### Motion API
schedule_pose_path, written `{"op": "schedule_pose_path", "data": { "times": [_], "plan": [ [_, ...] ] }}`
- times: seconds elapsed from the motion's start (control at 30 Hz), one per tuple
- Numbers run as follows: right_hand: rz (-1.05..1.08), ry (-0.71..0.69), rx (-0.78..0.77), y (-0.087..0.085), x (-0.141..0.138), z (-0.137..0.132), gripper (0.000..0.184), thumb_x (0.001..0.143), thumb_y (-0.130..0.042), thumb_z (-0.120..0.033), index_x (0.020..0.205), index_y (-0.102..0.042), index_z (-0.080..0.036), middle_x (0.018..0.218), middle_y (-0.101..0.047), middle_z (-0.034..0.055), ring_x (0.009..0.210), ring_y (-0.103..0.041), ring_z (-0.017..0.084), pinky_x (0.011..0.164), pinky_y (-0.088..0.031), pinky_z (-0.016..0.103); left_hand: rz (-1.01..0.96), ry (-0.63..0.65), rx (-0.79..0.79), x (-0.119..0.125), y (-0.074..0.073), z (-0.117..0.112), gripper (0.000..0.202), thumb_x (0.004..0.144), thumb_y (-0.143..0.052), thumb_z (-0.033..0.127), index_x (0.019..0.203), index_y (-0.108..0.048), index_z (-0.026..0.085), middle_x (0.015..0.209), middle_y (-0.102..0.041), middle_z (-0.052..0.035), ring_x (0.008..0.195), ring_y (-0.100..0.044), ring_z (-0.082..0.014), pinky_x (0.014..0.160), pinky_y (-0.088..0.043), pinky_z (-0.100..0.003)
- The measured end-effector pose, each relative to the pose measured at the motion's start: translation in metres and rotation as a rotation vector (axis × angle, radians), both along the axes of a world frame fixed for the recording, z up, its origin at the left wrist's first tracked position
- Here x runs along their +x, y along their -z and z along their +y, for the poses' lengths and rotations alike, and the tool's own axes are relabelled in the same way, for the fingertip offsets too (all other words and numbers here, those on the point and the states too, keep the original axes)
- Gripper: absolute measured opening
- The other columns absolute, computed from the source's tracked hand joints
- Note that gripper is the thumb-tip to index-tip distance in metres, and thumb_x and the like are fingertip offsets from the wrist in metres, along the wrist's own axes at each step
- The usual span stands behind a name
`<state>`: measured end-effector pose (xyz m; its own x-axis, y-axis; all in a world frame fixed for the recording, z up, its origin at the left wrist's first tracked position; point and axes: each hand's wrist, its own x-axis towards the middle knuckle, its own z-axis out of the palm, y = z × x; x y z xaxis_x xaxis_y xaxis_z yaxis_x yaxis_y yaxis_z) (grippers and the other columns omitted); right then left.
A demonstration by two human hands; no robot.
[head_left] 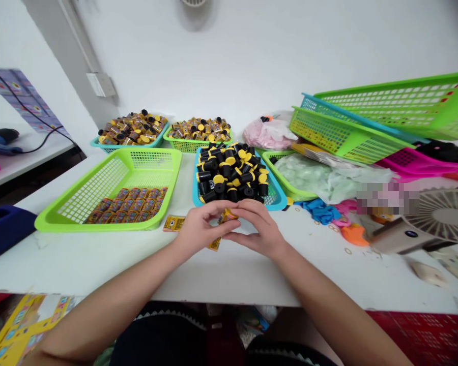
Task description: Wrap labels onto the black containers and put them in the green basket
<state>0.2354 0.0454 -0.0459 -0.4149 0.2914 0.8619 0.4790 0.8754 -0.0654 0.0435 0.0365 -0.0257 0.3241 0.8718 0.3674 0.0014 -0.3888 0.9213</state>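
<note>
Over the white tabletop (99, 264), just short of the heaped baskets, two hands close together: the left hand (204, 229) and the right hand (254, 230), both curled narrow around one small gold packet (228, 216), mostly hidden by the fingers. Step in hand, as judged: single packets worked one at a time, the next move calling for a steady pinch on this one. Close by on the tabletop, one loose packet (173, 222) just beside the left hand and another loose packet (215, 244) just below the hands.

Six baskets in the near rows. Front left, one green basket (80, 227) with roughly twenty packets (125, 206) in rows. Front centre, one blue basket (275, 203) heaped with black canisters (229, 173), yellow caps on many, too many to count. Behind, one blue basket (110, 147) and one green basket (183, 146), each heaped with gold and black pieces. To the right, one green basket (286, 178) under a clear bag (320, 175), and one pink bag (267, 134) farther back.
</note>
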Motion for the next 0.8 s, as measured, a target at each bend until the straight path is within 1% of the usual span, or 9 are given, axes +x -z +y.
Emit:
{"op": "schedule_pose_path", "data": {
  "times": [0.07, 0.13, 0.2, 0.27, 0.33, 0.4, 0.53, 0.63, 0.8],
  "plan": [
    [-0.013, 0.127, 0.016, -0.003, 0.013, 0.011, 0.055, 0.077, -0.077, -0.039, 0.126, -0.055, -0.031, 0.116, -0.061, 0.0082, 0.109, -0.06, 0.027, 0.096, -0.05, 0.047, 0.068, -0.109, 0.139, -0.012, -0.009, -0.001, 0.027, 0.077, -0.076, 0.033, 0.096, -0.068, 0.016, 0.099, -0.074, -0.0084, 0.09, -0.069, -0.0188, 0.086, -0.054, -0.031],
    [0.009, 0.402, -0.044, -0.008, 0.026, 0.025, 0.041, 0.081, -0.071, -0.041, 0.119, -0.061, -0.028, 0.122, -0.057, 0.0112, 0.117, -0.055, 0.03, 0.1, -0.046, 0.051, 0.095, -0.233, 0.241, -0.032, -0.02, -0.002, 0.023, 0.079, -0.075, 0.033, 0.094, -0.068, 0.018, 0.105, -0.073, -0.0099, 0.101, -0.068, -0.0222, 0.094, -0.051, -0.036],
    [0.043, 0.648, -0.22, -0.012, 0.037, 0.041, 0.037, 0.087, -0.062, -0.039, 0.119, -0.062, -0.022, 0.127, -0.051, 0.0152, 0.124, -0.049, 0.033, 0.103, -0.042, 0.052, 0.151, -0.336, 0.271, -0.061, -0.03, -0.003, 0.025, 0.078, -0.075, 0.035, 0.096, -0.068, 0.019, 0.107, -0.073, -0.0099, 0.102, -0.068, -0.0231, 0.094, -0.052, -0.038],
    [0.002, 0.75, -0.457, -0.017, 0.042, 0.056, 0.051, 0.086, -0.06, -0.039, 0.132, -0.055, -0.018, 0.136, -0.046, 0.0183, 0.129, -0.045, 0.035, 0.105, -0.04, 0.051, 0.234, -0.412, 0.226, -0.093, -0.041, 0.0, 0.031, 0.077, -0.075, 0.04, 0.098, -0.067, 0.019, 0.106, -0.073, -0.0098, 0.097, -0.069, -0.023, 0.09, -0.053, -0.037],
    [-0.123, 0.766, -0.665, -0.022, 0.043, 0.068, 0.064, 0.085, -0.059, -0.044, 0.141, -0.047, -0.017, 0.144, -0.041, 0.0193, 0.132, -0.044, 0.037, 0.107, -0.039, 0.051, 0.376, -0.504, 0.181, -0.125, -0.055, 0.006, 0.037, 0.075, -0.075, 0.046, 0.099, -0.067, 0.019, 0.107, -0.073, -0.0091, 0.091, -0.069, -0.0229, 0.087, -0.054, -0.037],
    [-0.236, 0.767, -0.771, -0.025, 0.042, 0.074, 0.062, 0.086, -0.055, -0.05, 0.139, -0.05, -0.019, 0.149, -0.039, 0.0176, 0.128, -0.048, 0.038, 0.106, -0.04, 0.051, 0.571, -0.624, 0.15, -0.155, -0.069, 0.018, 0.037, 0.076, -0.072, 0.048, 0.101, -0.069, 0.021, 0.101, -0.074, -0.0067, 0.086, -0.07, -0.0231, 0.085, -0.053, -0.037],
    [-0.262, 0.768, -0.756, -0.024, 0.041, 0.077, 0.042, 0.089, -0.048, -0.052, 0.113, -0.07, -0.025, 0.136, -0.048, 0.0123, 0.106, -0.062, 0.029, 0.101, -0.045, 0.046, 0.959, -0.784, 0.047, -0.2, -0.09, 0.053, 0.028, 0.08, -0.066, 0.043, 0.097, -0.072, 0.022, 0.085, -0.075, -0.004, 0.081, -0.072, -0.0232, 0.08, -0.053, -0.032],
    [-0.214, 0.702, -0.709, -0.019, 0.043, 0.077, 0.036, 0.089, -0.051, -0.048, 0.102, -0.074, -0.025, 0.118, -0.056, 0.0102, 0.103, -0.062, 0.026, 0.098, -0.046, 0.042, 1.17, -0.775, -0.092, -0.222, -0.086, 0.081, 0.03, 0.084, -0.062, 0.039, 0.104, -0.071, 0.019, 0.091, -0.077, -0.0057, 0.085, -0.072, -0.0217, 0.08, -0.052, -0.028],
    [0.097, 0.713, -0.641, -0.015, 0.047, 0.074, 0.022, 0.079, -0.061, -0.037, 0.089, -0.074, -0.022, 0.099, -0.058, 0.0081, 0.082, -0.061, 0.02, 0.086, -0.05, 0.038, 1.351, -0.761, -0.206, -0.235, -0.059, 0.112, 0.027, 0.08, -0.07, 0.033, 0.1, -0.073, 0.015, 0.101, -0.076, -0.01, 0.097, -0.07, -0.027, 0.083, -0.052, -0.031]
  ]
}}
